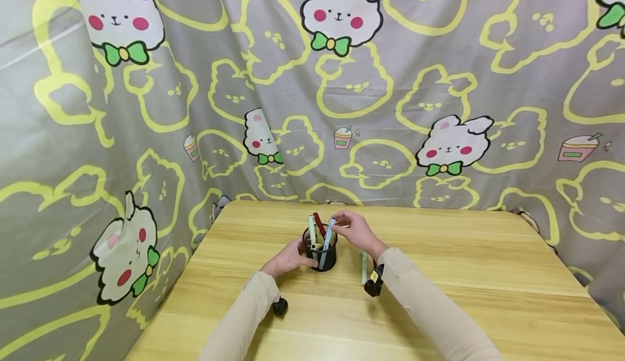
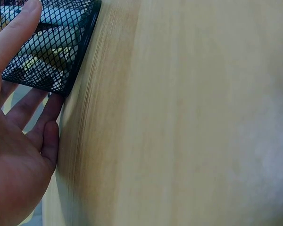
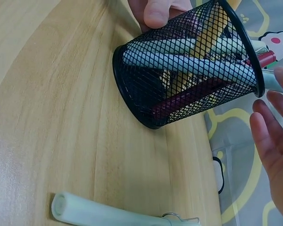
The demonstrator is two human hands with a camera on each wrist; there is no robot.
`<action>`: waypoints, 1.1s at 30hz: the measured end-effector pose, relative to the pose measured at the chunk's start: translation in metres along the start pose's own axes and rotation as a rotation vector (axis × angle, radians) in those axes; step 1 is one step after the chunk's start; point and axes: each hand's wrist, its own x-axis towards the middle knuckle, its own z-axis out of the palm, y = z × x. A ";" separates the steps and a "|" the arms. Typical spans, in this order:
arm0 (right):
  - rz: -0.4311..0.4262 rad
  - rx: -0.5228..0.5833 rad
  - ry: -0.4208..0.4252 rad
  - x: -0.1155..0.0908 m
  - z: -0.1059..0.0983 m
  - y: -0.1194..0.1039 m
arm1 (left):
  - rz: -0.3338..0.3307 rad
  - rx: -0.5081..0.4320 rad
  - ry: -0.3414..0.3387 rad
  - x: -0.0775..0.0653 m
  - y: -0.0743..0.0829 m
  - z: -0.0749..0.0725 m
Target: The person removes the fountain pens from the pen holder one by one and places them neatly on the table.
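A black mesh pen holder (image 1: 329, 262) stands upright on the wooden table, with several pens in it. My left hand (image 1: 287, 259) grips its near left side, thumb in front and fingers behind, as the left wrist view also shows. Thumb and forefinger of my right hand (image 1: 358, 232) pinch the top of a light blue pen (image 1: 329, 235), whose lower part is inside the mesh. Beside it in the holder lean a dark red pen (image 1: 319, 223) and a pale green pen (image 1: 311, 225). A yellowish item shows through the mesh in the right wrist view.
Another pale green pen with a metal clip (image 3: 99, 212) lies on the table (image 1: 439, 274), under my right wrist and right of the holder. A grey cartoon-print curtain (image 1: 381, 89) hangs behind and left of the table.
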 end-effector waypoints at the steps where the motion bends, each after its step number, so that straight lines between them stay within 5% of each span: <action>1: 0.009 -0.007 0.010 0.000 0.000 0.001 | 0.000 -0.004 0.002 0.000 0.000 0.000; 20: 0.017 0.060 -0.004 -0.001 0.000 0.005 | -0.001 0.009 0.019 0.011 -0.032 -0.002; 33: 0.027 0.109 0.061 -0.005 -0.009 -0.008 | -0.012 0.004 -0.009 0.002 -0.003 -0.001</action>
